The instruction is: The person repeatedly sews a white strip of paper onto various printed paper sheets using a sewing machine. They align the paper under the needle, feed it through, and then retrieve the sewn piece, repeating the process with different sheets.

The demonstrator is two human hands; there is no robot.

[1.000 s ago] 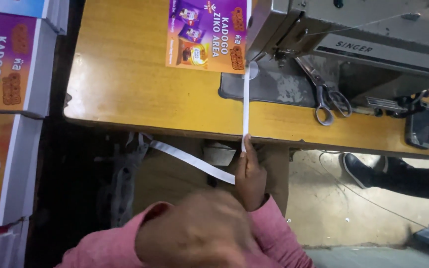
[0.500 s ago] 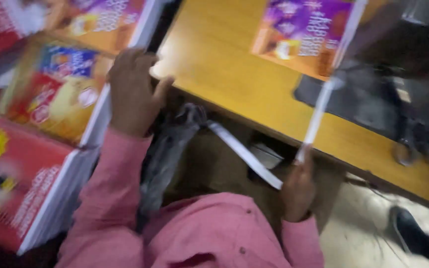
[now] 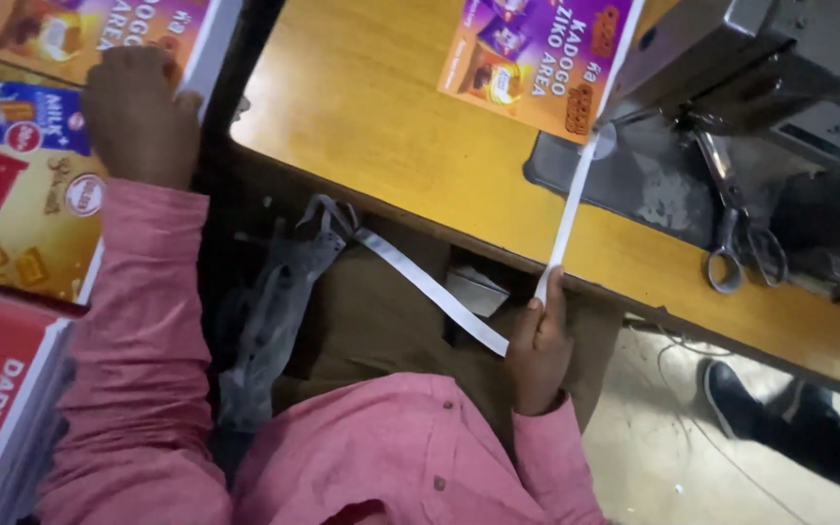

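We've got our right hand [image 3: 540,348] pinching the white tape [image 3: 568,216] at the table's [image 3: 362,107] near edge; best held taut; left hand [image 3: 138,112] lies open on printed sheets [image 3: 21,194].

The right hand [image 3: 540,342] is pinching a white strip [image 3: 568,219] just below the edge of the wooden table [image 3: 371,117], and the strip is running up across the table to the grey sewing machine [image 3: 760,58], with its loose end trailing down to the left. The left hand [image 3: 138,112] is resting on a stack of printed posters [image 3: 26,209] beside the table. A purple poster [image 3: 537,53] is lying under the machine, and scissors [image 3: 736,228] are lying on its bed.
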